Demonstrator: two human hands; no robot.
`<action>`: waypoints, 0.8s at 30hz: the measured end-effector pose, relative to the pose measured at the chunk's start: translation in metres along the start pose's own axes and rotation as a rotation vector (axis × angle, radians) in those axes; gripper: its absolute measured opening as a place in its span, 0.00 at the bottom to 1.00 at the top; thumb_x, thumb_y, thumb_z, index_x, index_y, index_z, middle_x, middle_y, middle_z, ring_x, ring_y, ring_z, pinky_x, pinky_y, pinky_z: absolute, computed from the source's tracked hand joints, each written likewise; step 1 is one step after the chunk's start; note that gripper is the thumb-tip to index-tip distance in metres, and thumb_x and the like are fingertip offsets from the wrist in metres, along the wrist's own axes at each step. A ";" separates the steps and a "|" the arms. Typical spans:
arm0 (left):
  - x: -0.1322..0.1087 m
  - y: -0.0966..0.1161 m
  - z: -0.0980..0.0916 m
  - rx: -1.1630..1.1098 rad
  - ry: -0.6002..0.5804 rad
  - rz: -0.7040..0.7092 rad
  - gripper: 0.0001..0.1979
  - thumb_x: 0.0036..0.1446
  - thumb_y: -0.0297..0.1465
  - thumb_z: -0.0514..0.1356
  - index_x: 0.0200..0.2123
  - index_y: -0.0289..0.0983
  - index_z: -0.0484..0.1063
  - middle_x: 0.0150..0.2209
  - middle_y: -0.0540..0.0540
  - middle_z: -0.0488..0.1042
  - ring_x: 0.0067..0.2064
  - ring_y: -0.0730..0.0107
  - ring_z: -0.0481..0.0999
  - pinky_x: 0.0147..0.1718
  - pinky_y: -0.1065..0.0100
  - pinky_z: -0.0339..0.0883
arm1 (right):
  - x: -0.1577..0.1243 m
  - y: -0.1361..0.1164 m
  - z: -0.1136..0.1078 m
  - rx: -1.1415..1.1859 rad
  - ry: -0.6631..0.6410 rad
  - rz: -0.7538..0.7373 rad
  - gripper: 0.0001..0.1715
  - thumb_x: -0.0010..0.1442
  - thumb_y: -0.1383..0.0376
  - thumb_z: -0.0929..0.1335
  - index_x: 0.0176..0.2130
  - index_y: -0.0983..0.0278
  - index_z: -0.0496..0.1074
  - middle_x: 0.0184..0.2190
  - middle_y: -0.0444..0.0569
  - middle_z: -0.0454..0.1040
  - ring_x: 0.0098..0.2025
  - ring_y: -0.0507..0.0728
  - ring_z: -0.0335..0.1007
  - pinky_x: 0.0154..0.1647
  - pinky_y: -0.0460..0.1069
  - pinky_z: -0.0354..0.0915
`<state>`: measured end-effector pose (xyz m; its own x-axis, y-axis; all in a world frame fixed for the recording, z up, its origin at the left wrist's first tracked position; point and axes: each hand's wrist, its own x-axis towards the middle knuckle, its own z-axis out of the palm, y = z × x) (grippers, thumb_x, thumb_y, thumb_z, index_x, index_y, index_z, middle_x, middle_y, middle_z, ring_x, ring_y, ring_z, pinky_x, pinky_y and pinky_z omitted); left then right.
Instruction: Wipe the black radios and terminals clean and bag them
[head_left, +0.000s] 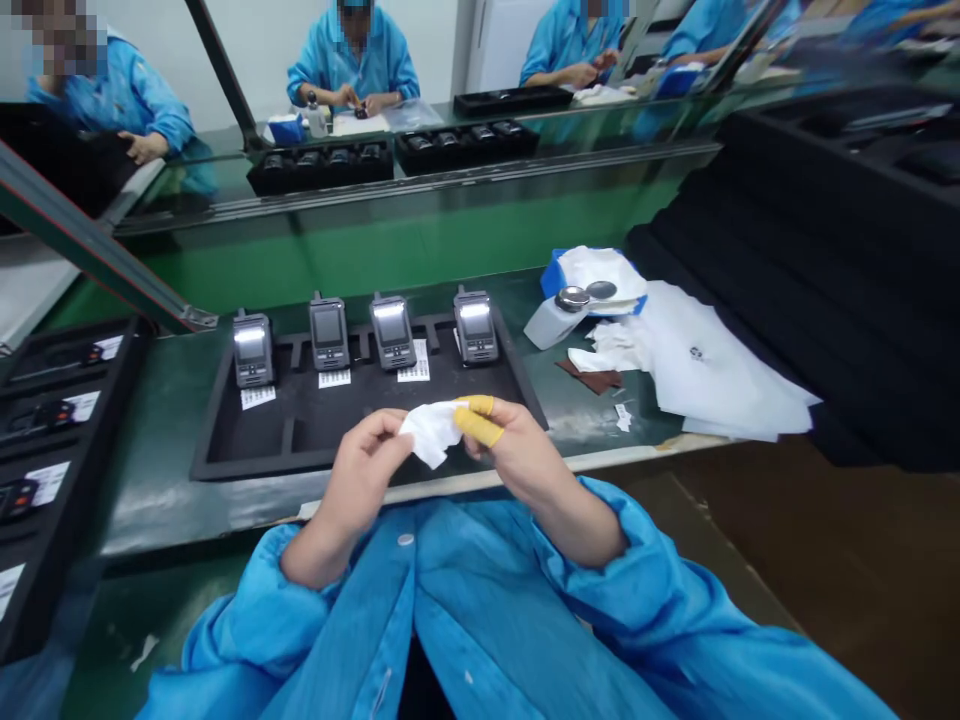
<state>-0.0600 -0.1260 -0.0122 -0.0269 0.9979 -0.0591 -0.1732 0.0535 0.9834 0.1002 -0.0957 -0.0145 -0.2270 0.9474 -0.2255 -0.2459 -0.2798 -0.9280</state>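
A crumpled white wipe (433, 432) is stretched between my two hands in front of my chest. My left hand (366, 462) pinches its left end. On the other side, my right hand (517, 445), with yellow finger cots on the thumb and a finger, grips the right end. Just beyond them lies a black tray (360, 425) with several handheld radios resting along its far side, among them a left one (253, 350) and a right one (475, 327). White printed labels (413, 361) lie by the radios.
On the right stand a dispenser bottle (555, 318) and a blue box (553, 273) of wipes, near white sheets (720, 365) and a brown scrap (590, 377). Another tray (71, 500) is at left. Black trays are stacked (780, 290) at right. Co-workers (360, 60) sit behind the partition.
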 end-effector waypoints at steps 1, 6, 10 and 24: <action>-0.001 0.001 -0.002 -0.089 0.009 -0.059 0.07 0.43 0.30 0.64 0.20 0.36 0.68 0.26 0.50 0.73 0.29 0.75 0.69 0.28 0.74 0.64 | 0.000 -0.001 0.000 0.039 0.001 0.042 0.22 0.37 0.52 0.77 0.25 0.65 0.73 0.16 0.37 0.63 0.18 0.43 0.52 0.18 0.43 0.47; -0.003 0.002 -0.011 -0.307 0.044 -0.221 0.11 0.38 0.33 0.65 0.19 0.36 0.65 0.19 0.53 0.67 0.24 0.74 0.69 0.29 0.67 0.72 | -0.004 -0.004 0.004 0.127 0.016 0.150 0.27 0.30 0.51 0.78 0.25 0.64 0.68 0.14 0.35 0.61 0.15 0.42 0.49 0.17 0.43 0.42; -0.003 0.000 -0.016 -0.326 0.028 -0.256 0.11 0.38 0.33 0.66 0.20 0.35 0.66 0.21 0.52 0.70 0.28 0.69 0.73 0.33 0.60 0.76 | -0.007 -0.004 0.008 0.135 0.052 0.149 0.27 0.29 0.51 0.79 0.25 0.64 0.69 0.12 0.34 0.60 0.14 0.43 0.50 0.17 0.43 0.44; -0.001 -0.009 -0.037 -0.103 0.262 -0.097 0.14 0.45 0.36 0.68 0.32 0.37 0.69 0.32 0.51 0.74 0.34 0.72 0.75 0.39 0.66 0.72 | 0.010 0.000 0.025 0.013 0.103 0.014 0.21 0.34 0.55 0.78 0.29 0.64 0.77 0.20 0.39 0.71 0.15 0.42 0.52 0.16 0.43 0.46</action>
<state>-0.0951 -0.1290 -0.0272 -0.2559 0.9442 -0.2074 -0.2857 0.1311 0.9493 0.0739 -0.0901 -0.0096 -0.1326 0.9541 -0.2687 -0.2552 -0.2948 -0.9209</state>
